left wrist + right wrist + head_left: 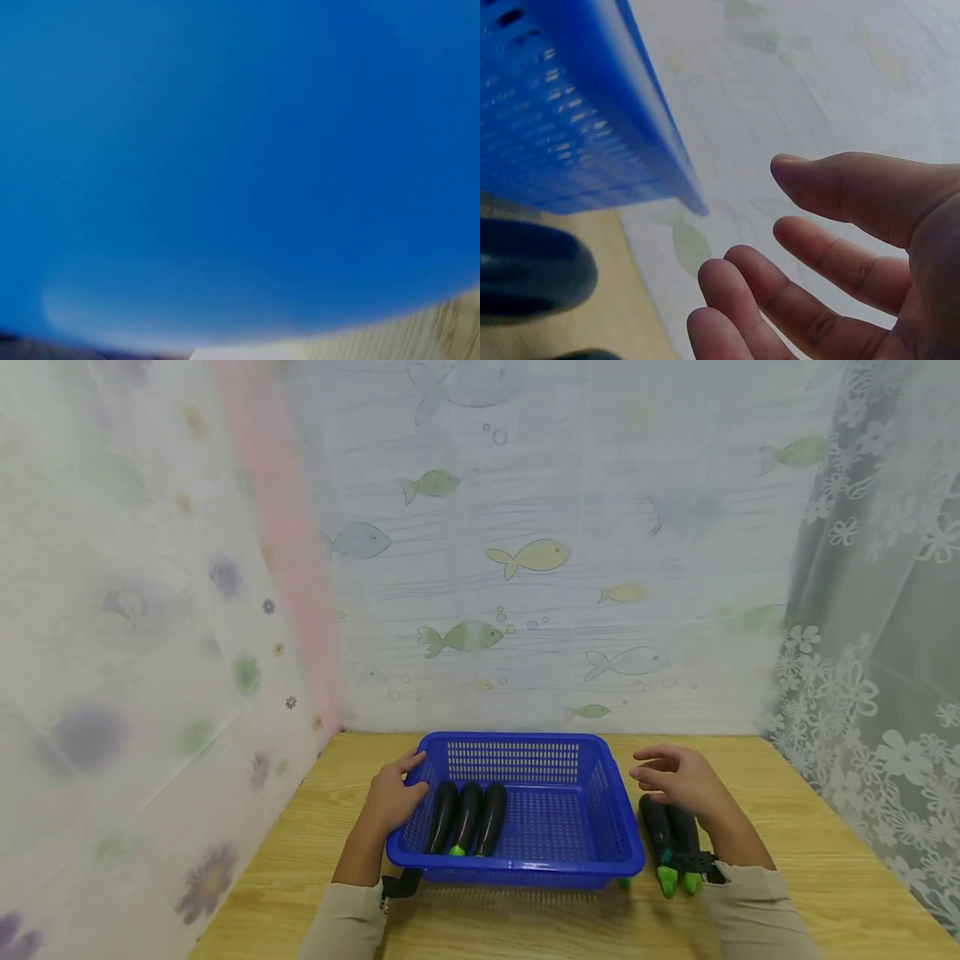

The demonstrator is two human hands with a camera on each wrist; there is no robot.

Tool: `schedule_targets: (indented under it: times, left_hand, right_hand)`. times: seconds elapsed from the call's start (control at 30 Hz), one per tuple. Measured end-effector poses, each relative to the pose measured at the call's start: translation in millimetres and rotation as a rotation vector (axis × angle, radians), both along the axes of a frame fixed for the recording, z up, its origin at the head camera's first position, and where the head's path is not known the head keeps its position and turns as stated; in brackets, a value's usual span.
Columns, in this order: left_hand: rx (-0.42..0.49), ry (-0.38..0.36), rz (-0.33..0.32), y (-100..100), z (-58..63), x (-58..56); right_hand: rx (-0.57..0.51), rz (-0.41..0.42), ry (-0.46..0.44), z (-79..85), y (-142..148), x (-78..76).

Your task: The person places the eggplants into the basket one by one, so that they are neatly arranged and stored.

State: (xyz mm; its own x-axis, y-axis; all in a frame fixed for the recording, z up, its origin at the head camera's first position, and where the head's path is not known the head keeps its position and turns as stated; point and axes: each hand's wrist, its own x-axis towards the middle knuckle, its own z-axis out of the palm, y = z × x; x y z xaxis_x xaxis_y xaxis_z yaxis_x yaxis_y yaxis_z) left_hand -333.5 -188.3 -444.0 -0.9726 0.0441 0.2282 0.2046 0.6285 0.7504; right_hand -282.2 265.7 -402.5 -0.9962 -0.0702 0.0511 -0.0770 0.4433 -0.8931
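Note:
A blue plastic basket (517, 865) stands on the table, with three dark eggplants (467, 818) side by side in its left part. My left hand (393, 795) grips the basket's left rim, thumb over the inner side. Beyond the basket's right side, two more eggplants (660, 835) with green stems lie on the table, partly under my right forearm. My right hand (678, 777) hovers above their far ends, fingers apart and loosely bent, holding nothing. In the right wrist view an eggplant (532, 271) lies beneath the basket's edge, apart from the fingers. The left wrist view is filled by blurred blue plastic.
A green stem (625, 883) peeks out by the basket's near right corner; the rest of it is hidden. The wood-grain table (315, 860) ends at a fish-print curtain (555, 635) behind. Patterned curtains hang on the left and right.

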Motion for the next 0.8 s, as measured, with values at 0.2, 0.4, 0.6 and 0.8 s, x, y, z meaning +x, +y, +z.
schedule_targets:
  times: [0.2, 0.4, 0.6, 0.8]
  left_hand:
    - [-0.001, 0.009, -0.002, -0.4, 0.0, -1.8]
    - [0.000, -0.004, 0.000, -0.3, -0.1, -0.4]
    - [-0.016, -0.005, 0.009, -0.3, -0.4, -0.4]
    - [-0.027, -0.008, 0.006, 0.6, -0.4, -0.5]
  right_hand:
    - [0.010, -0.028, -0.028, -5.0, 14.9, 3.6]
    - [0.020, -0.056, -0.057, -10.6, 27.2, 4.7]
    - [0.025, -0.090, -0.090, -18.4, 37.2, 4.4]
    - [0.046, -0.124, -0.127, -30.2, 46.0, 2.1]
